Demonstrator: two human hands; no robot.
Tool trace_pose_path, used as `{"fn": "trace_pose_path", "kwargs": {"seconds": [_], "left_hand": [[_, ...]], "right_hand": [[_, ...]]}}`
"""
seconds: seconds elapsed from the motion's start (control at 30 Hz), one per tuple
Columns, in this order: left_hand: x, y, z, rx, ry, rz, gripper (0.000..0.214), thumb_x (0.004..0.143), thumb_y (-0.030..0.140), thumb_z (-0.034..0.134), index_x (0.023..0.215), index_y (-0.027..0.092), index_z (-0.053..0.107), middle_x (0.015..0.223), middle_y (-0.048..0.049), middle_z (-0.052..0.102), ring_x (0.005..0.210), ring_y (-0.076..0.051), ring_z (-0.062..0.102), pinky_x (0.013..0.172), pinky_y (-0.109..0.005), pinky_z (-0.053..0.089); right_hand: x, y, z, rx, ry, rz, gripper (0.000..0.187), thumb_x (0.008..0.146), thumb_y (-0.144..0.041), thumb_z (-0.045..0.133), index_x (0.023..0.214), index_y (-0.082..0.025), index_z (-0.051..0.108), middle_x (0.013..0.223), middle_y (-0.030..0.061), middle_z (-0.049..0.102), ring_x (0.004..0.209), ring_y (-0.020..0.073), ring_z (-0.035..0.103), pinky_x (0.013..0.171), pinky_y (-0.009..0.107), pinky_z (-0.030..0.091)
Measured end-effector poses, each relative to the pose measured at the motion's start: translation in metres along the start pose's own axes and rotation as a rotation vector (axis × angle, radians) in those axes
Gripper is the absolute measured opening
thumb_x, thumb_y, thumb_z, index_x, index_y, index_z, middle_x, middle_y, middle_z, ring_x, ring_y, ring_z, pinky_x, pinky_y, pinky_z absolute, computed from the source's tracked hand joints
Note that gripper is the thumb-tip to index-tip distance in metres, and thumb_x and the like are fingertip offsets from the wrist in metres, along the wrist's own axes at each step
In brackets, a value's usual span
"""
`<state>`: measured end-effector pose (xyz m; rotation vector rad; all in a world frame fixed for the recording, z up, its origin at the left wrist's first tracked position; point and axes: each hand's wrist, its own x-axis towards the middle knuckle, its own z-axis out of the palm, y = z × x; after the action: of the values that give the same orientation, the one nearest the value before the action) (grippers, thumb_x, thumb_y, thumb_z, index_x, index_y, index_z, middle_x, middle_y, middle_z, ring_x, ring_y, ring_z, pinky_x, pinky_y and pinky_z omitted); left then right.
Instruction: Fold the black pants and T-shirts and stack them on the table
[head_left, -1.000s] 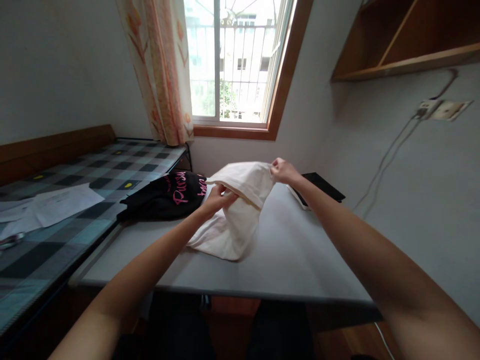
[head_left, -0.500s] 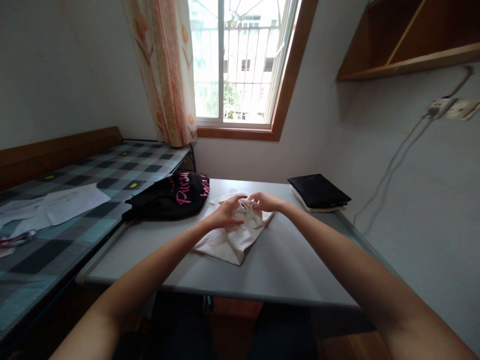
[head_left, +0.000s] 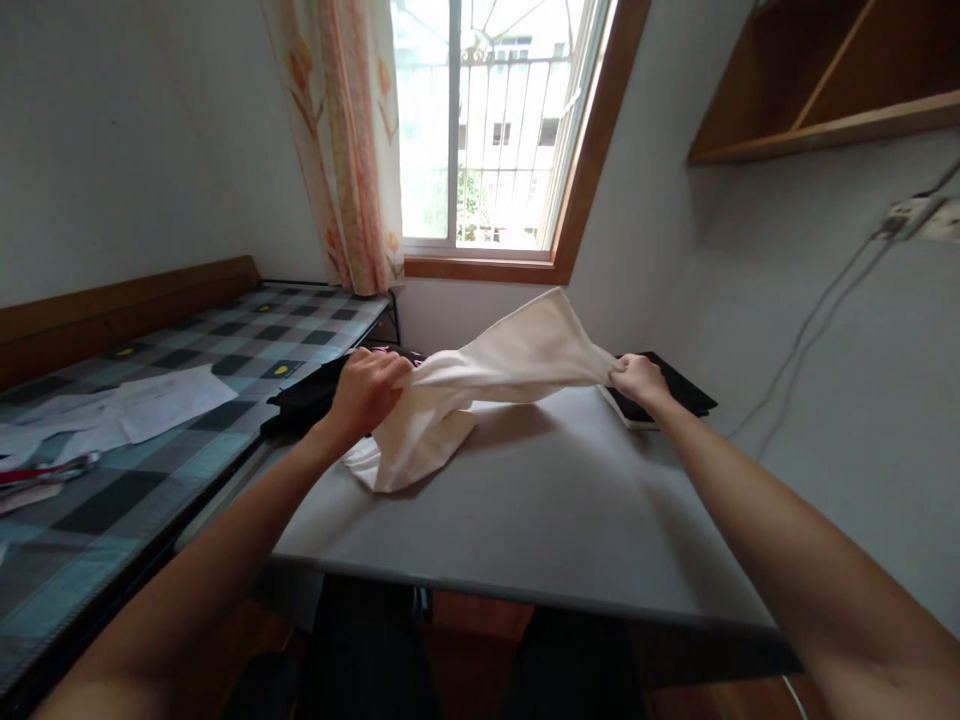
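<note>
A cream-white piece of cloth [head_left: 517, 355] is stretched between my two hands above the table. Whether it is a bag or a garment I cannot tell. My left hand [head_left: 369, 388] grips it at the left, fingers curled closed. On the other side, my right hand [head_left: 639, 380] pinches a gathered edge of it. One corner of the cloth sticks up in the middle, and its lower left part droops to the tabletop. Behind my left hand lies a crumpled black cloth [head_left: 309, 392], its pink lettering mostly hidden.
The grey-white table [head_left: 510, 510] stands before me. At its back right is a folded black stack [head_left: 681, 388] with a pale layer underneath. A bed with a checked cover [head_left: 202, 345] and papers [head_left: 176, 400] is on the left. Cables [head_left: 817, 310] hang along the right wall.
My hands have moved apart, left and right, pulling the cloth from a bunched heap on the table into a raised, stretched span. Both hands have closed on it.
</note>
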<state>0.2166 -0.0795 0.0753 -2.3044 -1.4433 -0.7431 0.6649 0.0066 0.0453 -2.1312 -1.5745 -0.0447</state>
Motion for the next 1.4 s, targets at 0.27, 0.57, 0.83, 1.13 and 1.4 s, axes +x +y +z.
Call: {"fn": "trace_pose_path", "kwargs": {"seconds": [0.27,0.57,0.83,1.13,1.4], "left_hand": [[-0.024,0.035,0.024,-0.772,-1.102,0.116,0.031,0.079,0.043,0.069,0.097,0.02,0.077,0.069,-0.0021,0.07,0.053,-0.014,0.061,0.051,-0.021,0.041],[-0.018,0.066,0.044,-0.944,-1.132,0.055,0.026,0.086,0.021,0.054,0.103,0.021,0.073,0.067,0.0001,0.069,0.052,-0.014,0.062,0.053,-0.021,0.046],[-0.004,0.04,0.076,-0.317,-0.52,0.061,0.033,0.072,0.026,0.074,0.104,0.02,0.071,0.109,-0.0108,0.066,0.1,-0.027,0.062,0.087,-0.034,0.043],[0.014,0.021,0.092,-0.683,-0.197,-0.462,0.019,0.078,0.034,0.065,0.067,0.018,0.062,0.065,-0.0028,0.061,0.065,-0.019,0.059,0.065,-0.028,0.043],[0.022,-0.001,0.099,-1.184,0.061,-0.903,0.026,0.075,0.035,0.072,0.085,0.015,0.06,0.067,0.0008,0.06,0.054,-0.011,0.054,0.048,-0.019,0.042]], "right_hand": [[-0.03,-0.047,0.012,0.085,-0.307,-0.42,0.025,0.079,-0.015,0.058,0.098,-0.015,0.073,0.099,0.0095,0.072,0.086,0.0188,0.067,0.08,0.027,0.05],[-0.103,-0.114,0.035,-0.019,-0.595,-0.995,0.051,0.075,-0.014,0.069,0.123,-0.029,0.069,0.136,0.0097,0.057,0.125,0.0292,0.051,0.107,0.045,0.038],[-0.118,-0.119,0.024,-0.095,-0.649,-1.059,0.027,0.072,-0.012,0.063,0.09,-0.024,0.079,0.104,0.0064,0.074,0.111,0.026,0.06,0.096,0.036,0.042],[-0.123,-0.083,0.011,-0.298,-0.774,-0.643,0.03,0.08,-0.037,0.065,0.058,-0.017,0.068,0.053,0.0066,0.062,0.057,0.0208,0.063,0.056,0.028,0.044],[-0.125,-0.088,0.022,-0.24,-0.628,-0.717,0.05,0.075,-0.046,0.074,0.118,-0.021,0.067,0.106,0.0149,0.072,0.096,0.0304,0.069,0.076,0.033,0.05]]}}
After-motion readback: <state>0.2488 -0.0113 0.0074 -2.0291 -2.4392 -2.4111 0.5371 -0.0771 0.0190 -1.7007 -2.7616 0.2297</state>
